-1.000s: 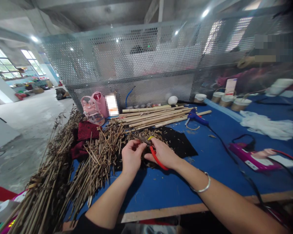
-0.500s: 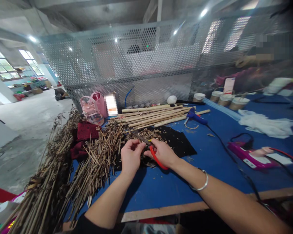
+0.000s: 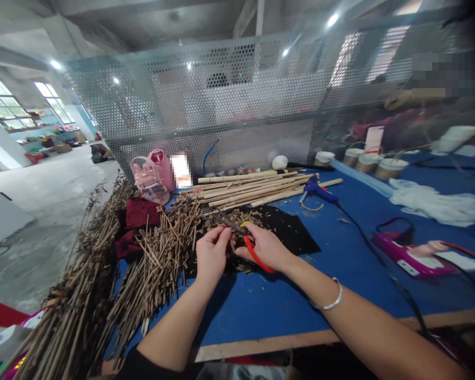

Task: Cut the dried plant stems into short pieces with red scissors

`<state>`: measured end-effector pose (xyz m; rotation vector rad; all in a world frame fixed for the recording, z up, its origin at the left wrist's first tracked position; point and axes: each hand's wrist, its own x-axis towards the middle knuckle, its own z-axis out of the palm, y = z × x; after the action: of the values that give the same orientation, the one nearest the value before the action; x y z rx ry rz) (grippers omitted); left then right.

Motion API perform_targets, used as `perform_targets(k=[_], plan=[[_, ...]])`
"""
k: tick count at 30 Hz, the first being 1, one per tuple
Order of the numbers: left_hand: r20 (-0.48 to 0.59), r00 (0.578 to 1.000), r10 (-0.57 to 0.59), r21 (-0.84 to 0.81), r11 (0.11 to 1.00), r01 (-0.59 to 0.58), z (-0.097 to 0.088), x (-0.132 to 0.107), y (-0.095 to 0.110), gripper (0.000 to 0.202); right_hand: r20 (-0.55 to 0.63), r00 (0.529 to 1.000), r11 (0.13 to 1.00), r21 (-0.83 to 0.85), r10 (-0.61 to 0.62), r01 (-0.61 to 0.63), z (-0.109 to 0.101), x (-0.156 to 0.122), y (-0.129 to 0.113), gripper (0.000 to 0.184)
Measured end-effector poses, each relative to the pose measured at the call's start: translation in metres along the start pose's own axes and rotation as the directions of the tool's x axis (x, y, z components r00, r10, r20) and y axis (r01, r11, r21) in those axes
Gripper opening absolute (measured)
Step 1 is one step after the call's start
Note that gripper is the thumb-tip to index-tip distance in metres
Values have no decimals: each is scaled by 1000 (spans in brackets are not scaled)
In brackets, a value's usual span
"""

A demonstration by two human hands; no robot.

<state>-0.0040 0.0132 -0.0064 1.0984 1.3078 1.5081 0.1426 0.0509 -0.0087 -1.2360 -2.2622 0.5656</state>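
My right hand (image 3: 266, 247) is closed round red-handled shears (image 3: 254, 254), whose dark blades point up and left at a thin dry stem (image 3: 230, 224). My left hand (image 3: 212, 254) pinches that stem just left of the blades. Both hands hover over a black cloth (image 3: 291, 231) strewn with small cut bits, on the blue table (image 3: 340, 248). A silver bangle is on my right wrist. To the left lies a big heap of dry brown stalks (image 3: 103, 285).
Pale bamboo sticks (image 3: 253, 190) lie behind the cloth, with a blue glue gun (image 3: 319, 190) and its cord. A pink bottle (image 3: 152, 177), a dark red cloth (image 3: 136, 216), paper cups (image 3: 374, 163), white fabric (image 3: 435, 203) and a pink device (image 3: 406, 256) surround them. A perforated metal screen (image 3: 237, 105) backs the table.
My hands have stayed over the black cloth. The left hand's fingers have shifted slightly on the stem, close to the shear blades.
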Motion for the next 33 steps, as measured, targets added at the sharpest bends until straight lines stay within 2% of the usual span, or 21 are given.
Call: perform_targets(k=[6,11,15,18,22,26,28,30,33], plan=[[1,999,45,94,995,-45,-2,0,-3,28,59,998,993,117,-29,22,1,-1,-4,36],[52,992,114,102,988,-119,0,-3,2,26,-26,1000,993,119,-11,14,5,0,1,32],[92,985,146,77,985,-154,-1,0,0,24,-114,993,999,33,-20,24,6,2,3,34],[60,980,189,105,975,-194,-2,7,-4,23,-171,985,999,-38,-27,21,5,7,0,38],[-63,960,274,101,958,-267,2,19,-4,24,-218,976,1000,-6,-10,9,3,19,-6,42],[-162,953,257,12,966,-259,5,21,-5,29,-291,956,996,92,25,2,8,23,-12,48],[-155,962,224,-30,972,-231,4,18,-9,28,-309,951,994,112,22,14,13,19,-12,48],[-99,978,183,-84,978,-191,1,15,-13,30,-272,962,995,91,-3,29,17,13,-10,48],[-67,981,184,-99,977,-190,-1,11,-15,28,-298,954,998,47,-32,49,18,7,-7,54]])
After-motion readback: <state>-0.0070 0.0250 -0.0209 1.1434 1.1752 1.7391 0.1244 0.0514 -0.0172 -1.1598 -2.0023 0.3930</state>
